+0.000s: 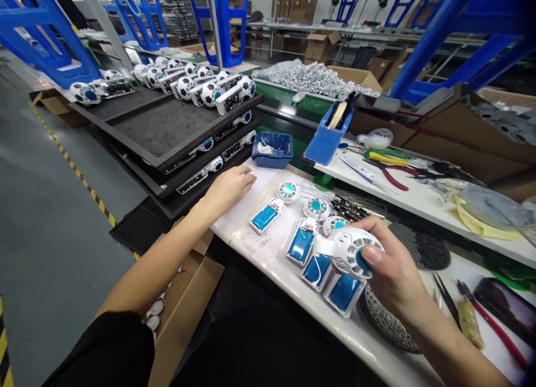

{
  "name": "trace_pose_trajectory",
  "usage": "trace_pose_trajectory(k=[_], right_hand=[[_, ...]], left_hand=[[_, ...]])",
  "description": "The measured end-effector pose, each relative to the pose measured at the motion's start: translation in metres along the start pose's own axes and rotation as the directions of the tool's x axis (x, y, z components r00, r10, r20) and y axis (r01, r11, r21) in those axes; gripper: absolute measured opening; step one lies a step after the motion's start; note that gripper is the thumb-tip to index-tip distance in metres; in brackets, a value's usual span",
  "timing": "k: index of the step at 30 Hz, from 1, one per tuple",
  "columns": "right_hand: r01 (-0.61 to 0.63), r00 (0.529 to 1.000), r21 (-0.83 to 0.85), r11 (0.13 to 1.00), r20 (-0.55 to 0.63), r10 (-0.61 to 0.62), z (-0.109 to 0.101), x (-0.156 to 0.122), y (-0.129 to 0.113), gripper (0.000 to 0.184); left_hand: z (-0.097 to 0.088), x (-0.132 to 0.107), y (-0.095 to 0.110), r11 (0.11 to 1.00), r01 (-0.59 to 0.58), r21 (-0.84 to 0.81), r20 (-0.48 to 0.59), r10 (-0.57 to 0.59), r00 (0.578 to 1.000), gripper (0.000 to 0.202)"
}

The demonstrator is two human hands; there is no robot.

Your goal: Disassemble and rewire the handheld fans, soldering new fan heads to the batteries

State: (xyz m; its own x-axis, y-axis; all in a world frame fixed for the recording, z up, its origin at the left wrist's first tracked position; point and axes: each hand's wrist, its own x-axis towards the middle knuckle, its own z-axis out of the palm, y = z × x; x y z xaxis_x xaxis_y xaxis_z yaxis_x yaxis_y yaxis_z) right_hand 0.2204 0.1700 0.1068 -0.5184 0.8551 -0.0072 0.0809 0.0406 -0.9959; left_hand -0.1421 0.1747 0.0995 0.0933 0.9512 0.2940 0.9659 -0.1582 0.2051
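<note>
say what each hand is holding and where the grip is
The right hand grips a round white vented housing by its rim, thumb on the face beside the blue hub. The left hand holds nothing, resting on a white sheet.

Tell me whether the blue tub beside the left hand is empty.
Not empty: the blue tub holds a white lump, visible above its rim.

Bright overhead light is glaring off the white bench [237, 230], wide-angle edges are bending, right hand [396, 267] is blurring slightly.

No legible text or labels anywhere
</note>
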Motion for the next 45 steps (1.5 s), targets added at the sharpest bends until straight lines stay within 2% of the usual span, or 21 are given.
trace_pose_trajectory(k=[2,3,4,6,9,11,15,20,24,26,29,31,33,35,37,38,40,45], right_hand=[[-0.011,1.0,-0.004,1.0,0.013,0.011,0.003,-0.004,0.0,0.039],[-0.014,1.0,-0.009,1.0,0.027,0.015,0.005,-0.005,0.002,0.039],[-0.014,0.999,-0.014,1.0,0.045,0.015,0.007,-0.005,0.003,0.04],[-0.005,0.997,-0.027,1.0,0.082,0.007,0.012,-0.004,0.008,0.041],[-0.003,0.992,-0.062,0.998,0.127,0.011,0.019,0.001,0.012,0.042],[-0.012,0.99,-0.084,0.996,0.138,0.024,0.023,0.004,0.011,0.044],[-0.016,0.989,-0.101,0.995,0.142,0.03,0.029,0.004,0.008,0.045],[-0.017,0.989,-0.057,0.998,0.144,0.025,0.039,-0.002,0.006,0.033],[0.13,0.987,-0.184,0.974,0.119,-0.109,0.047,-0.001,0.001,0.031],[0.226,0.973,-0.293,0.929,0.113,-0.201,0.051,0.002,-0.003,0.026],[0.299,0.952,-0.429,0.852,0.079,-0.295,0.056,0.004,-0.01,0.035],[0.316,0.944,-0.459,0.83,0.071,-0.321,0.059,0.004,-0.014,0.033],[0.348,0.932,-0.465,0.814,0.073,-0.356,0.062,0.003,-0.017,0.033],[0.394,0.911,-0.457,0.798,0.079,-0.405,0.064,0.002,-0.019,0.035],[0.442,0.889,-0.444,0.779,0.1,-0.447,0.065,0.002,-0.02,0.038],[0.465,0.878,-0.436,0.77,0.112,-0.466,0.066,0.002,-0.021,0.04],[0.507,0.854,-0.422,0.752,0.124,-0.505,0.068,0.003,-0.021,0.048],[0.579,0.808,-0.391,0.716,0.158,-0.567,0.069,0.007,-0.021,0.056]], left_hand=[[-0.015,-0.033,0.026,0.997,-0.057,-0.054,-0.133,0.049,0.99,0.024],[-0.022,-0.05,0.04,0.973,-0.174,-0.15,-0.309,0.121,0.943,0.02],[-0.028,-0.066,0.054,0.924,-0.314,-0.219,-0.417,0.202,0.886,0.024],[-0.037,-0.091,0.081,0.84,-0.457,-0.293,-0.468,0.291,0.834,0.034],[-0.043,-0.105,0.103,0.788,-0.511,-0.344,-0.436,0.348,0.83,0.034],[-0.043,-0.106,0.106,0.791,-0.509,-0.341,-0.432,0.349,0.832,0.03],[-0.042,-0.108,0.1,0.808,-0.497,-0.316,-0.415,0.354,0.838,0.03],[-0.039,-0.112,0.095,0.808,-0.514,-0.288,-0.401,0.386,0.831,0.036],[-0.029,-0.111,0.095,0.815,-0.509,-0.278,-0.444,0.361,0.82,0.039],[-0.024,-0.11,0.096,0.807,-0.509,-0.298,-0.457,0.348,0.819,0.041],[-0.018,-0.109,0.097,0.763,-0.522,-0.382,-0.477,0.321,0.818,0.045],[-0.014,-0.11,0.099,0.704,-0.486,-0.519,-0.491,0.221,0.843,0.046],[-0.009,-0.111,0.104,0.573,-0.352,-0.74,-0.445,-0.025,0.895,0.046],[-0.005,-0.112,0.11,0.292,-0.141,-0.946,-0.225,-0.276,0.934,0.043],[-0.002,-0.112,0.117,-0.017,0.04,-0.999,0.043,-0.373,0.927,0.033],[-0.002,-0.112,0.12,-0.119,0.089,-0.989,0.128,-0.381,0.916,0.027],[-0.005,-0.112,0.124,-0.194,0.115,-0.974,0.186,-0.406,0.895,0.019],[-0.01,-0.109,0.127,-0.196,0.101,-0.975,0.179,-0.438,0.881,0.018]])
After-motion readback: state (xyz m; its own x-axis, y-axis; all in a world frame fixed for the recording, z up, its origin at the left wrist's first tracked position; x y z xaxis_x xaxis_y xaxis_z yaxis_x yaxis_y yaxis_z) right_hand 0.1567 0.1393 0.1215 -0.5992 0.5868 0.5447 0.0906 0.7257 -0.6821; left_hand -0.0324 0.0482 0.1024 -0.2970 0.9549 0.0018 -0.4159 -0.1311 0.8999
